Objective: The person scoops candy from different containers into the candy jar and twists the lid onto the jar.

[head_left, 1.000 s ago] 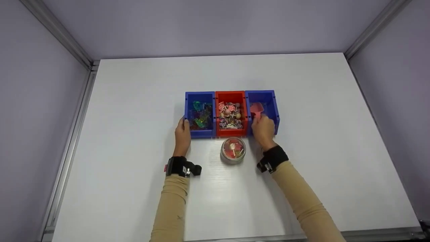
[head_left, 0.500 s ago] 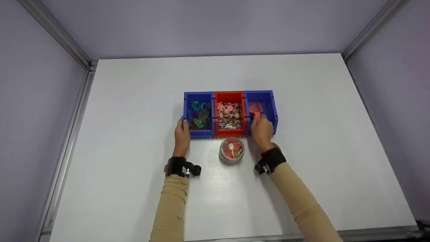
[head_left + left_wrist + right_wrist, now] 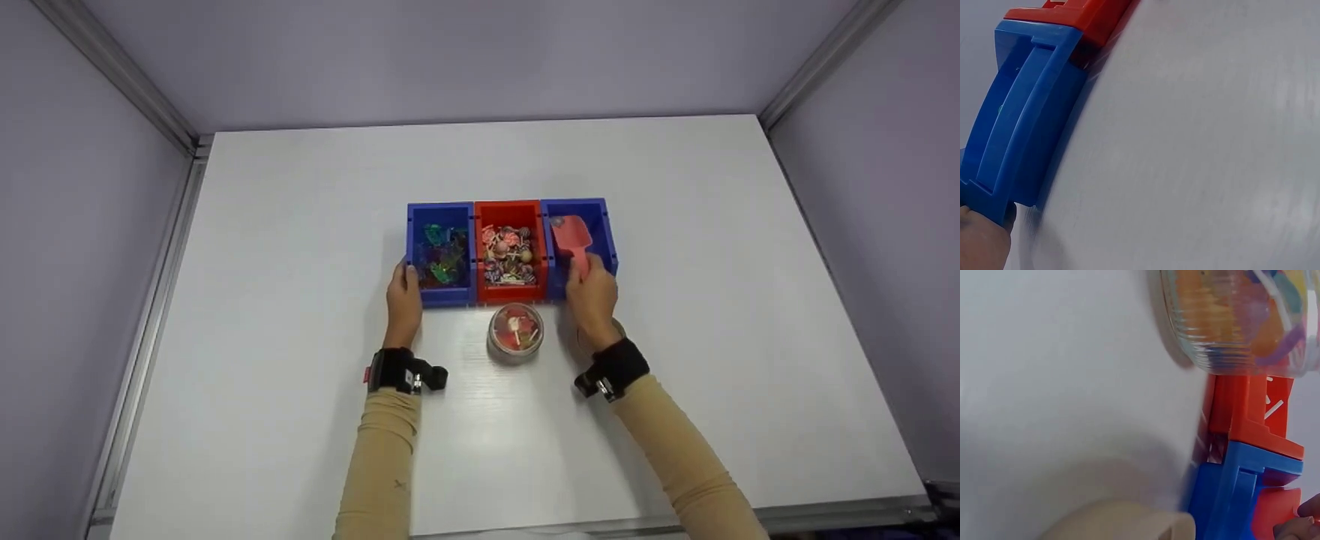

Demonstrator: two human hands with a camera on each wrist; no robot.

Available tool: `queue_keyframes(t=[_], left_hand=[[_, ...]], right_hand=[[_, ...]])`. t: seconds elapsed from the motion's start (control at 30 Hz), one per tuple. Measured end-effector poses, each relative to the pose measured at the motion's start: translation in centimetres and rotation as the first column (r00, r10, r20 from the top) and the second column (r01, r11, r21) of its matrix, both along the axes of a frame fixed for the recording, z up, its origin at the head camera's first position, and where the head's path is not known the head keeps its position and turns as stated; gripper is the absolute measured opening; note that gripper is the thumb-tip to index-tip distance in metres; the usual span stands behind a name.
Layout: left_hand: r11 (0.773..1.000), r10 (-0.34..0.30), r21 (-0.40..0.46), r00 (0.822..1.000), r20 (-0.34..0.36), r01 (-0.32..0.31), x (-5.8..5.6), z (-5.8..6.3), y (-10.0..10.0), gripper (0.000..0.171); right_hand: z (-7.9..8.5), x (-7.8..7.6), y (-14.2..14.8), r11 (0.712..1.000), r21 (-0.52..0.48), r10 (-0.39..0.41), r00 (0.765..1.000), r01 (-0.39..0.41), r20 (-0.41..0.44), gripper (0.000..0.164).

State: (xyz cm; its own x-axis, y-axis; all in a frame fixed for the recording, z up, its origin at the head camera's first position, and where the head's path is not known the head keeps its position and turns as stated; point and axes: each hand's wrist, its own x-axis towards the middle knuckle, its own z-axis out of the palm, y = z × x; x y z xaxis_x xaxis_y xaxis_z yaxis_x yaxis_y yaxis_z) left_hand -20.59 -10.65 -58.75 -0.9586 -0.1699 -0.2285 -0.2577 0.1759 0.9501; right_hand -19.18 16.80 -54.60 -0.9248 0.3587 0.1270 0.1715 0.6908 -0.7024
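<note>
My right hand [image 3: 594,300] grips the handle of a pink scoop [image 3: 573,234] over the right blue bin [image 3: 611,251]. A small greyish round piece [image 3: 557,222] shows at the scoop's far left corner. My left hand [image 3: 403,306] holds the outer side of the left blue bin [image 3: 448,297] at its near corner, thumb toward the front. Shiny green and dark pieces [image 3: 444,270] lie inside that bin. Between the blue bins, a red bin [image 3: 508,294] holds many small lollipops [image 3: 510,255]. A clear jar [image 3: 515,334] with colourful pieces stands just in front of it.
The three bins stand side by side on a white table [image 3: 300,225]. Under my right wrist sits a round beige object [image 3: 1117,520], mostly hidden in the head view. Grey walls enclose the table at the back and sides.
My right hand has lifted the pink scoop up in the right bin, and more of its bowl shows, with the greyish piece at its corner. My left hand stays on its bin.
</note>
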Motion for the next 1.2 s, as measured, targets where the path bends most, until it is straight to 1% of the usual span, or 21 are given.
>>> queue_keyframes(t=[0.13,0.23,0.33,0.4,0.5,0.57,0.67,0.73,0.87,1.03,1.2], left_hand=[[1.0,-0.002,-0.002,1.0,-0.004,0.002,0.0,-0.1,-0.1,0.053],[1.0,-0.003,-0.003,1.0,-0.001,0.003,0.0,-0.1,-0.1,0.052],[1.0,-0.006,0.008,1.0,0.007,0.006,0.0,-0.1,-0.2,0.052],[1.0,-0.003,0.023,1.0,0.025,0.002,0.1,0.0,-0.3,0.053],[0.999,0.007,0.053,0.998,0.059,-0.01,0.1,0.2,-0.5,0.054],[0.997,0.014,0.073,0.997,0.076,-0.02,0.1,0.3,-0.6,0.054],[0.996,0.013,0.091,0.997,0.082,-0.02,0.1,0.4,-0.7,0.054],[0.995,0.003,0.1,0.997,0.078,-0.011,0.1,0.5,-0.7,0.054],[0.994,-0.01,0.113,0.998,0.062,0.003,0.2,0.4,-0.8,0.054],[0.992,-0.004,0.123,1.0,0.03,0.0,0.1,0.4,-0.8,0.053],[0.991,-0.008,0.131,0.999,0.05,0.002,0.2,0.5,-0.7,0.053]], right_hand=[[0.5,1.6,0.7,0.999,-0.036,0.025,0.999,-0.026,-0.043,0.032],[1.0,2.9,1.4,0.997,-0.055,0.053,0.994,-0.059,-0.099,0.029],[1.5,4.1,1.9,0.995,-0.042,0.086,0.982,-0.095,-0.167,0.026],[1.9,4.9,2.1,0.992,-0.034,0.113,0.972,-0.122,-0.204,0.024],[2.4,6.0,2.5,0.985,-0.031,0.157,0.96,-0.168,-0.232,0.022],[2.7,6.7,2.8,0.978,-0.046,0.189,0.953,-0.205,-0.237,0.02],[3.2,7.6,3.2,0.962,-0.067,0.244,0.942,-0.265,-0.229,0.018],[3.5,8.2,3.4,0.951,-0.075,0.277,0.935,-0.299,-0.22,0.017],[3.6,9.6,3.8,0.932,-0.056,0.339,0.918,-0.357,-0.204,0.016],[3.3,11.0,3.8,0.916,-0.015,0.389,0.898,-0.401,-0.207,0.019],[3.4,11.9,3.2,0.908,0.025,0.417,0.894,-0.419,-0.162,0.018]])
